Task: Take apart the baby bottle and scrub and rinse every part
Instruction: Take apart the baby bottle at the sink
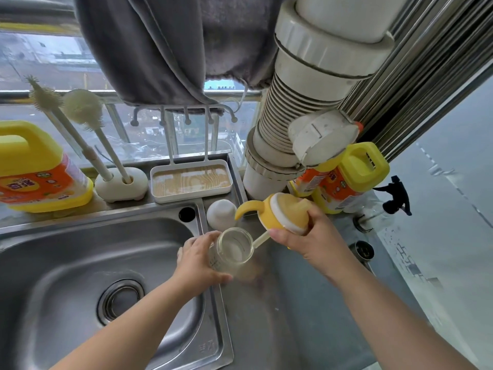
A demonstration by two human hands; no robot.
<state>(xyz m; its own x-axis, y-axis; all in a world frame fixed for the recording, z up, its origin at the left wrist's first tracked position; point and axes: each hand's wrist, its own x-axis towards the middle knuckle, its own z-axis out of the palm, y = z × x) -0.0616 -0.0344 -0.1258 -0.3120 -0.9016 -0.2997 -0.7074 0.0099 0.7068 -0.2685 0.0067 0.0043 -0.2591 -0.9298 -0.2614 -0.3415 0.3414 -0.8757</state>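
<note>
Stainless-steel sink [66,263] is filling the seven o'clock side of the worktop [306,303]. Left hand [198,260] is wrapping its grip around the clear glass bottle body [234,249] at centre. Right hand [306,233], at two o'clock from it, is gripping the detached yellow handled cap [280,209] with its straw [260,240].

Left detergent jug [34,166] edge-cropped
</note>
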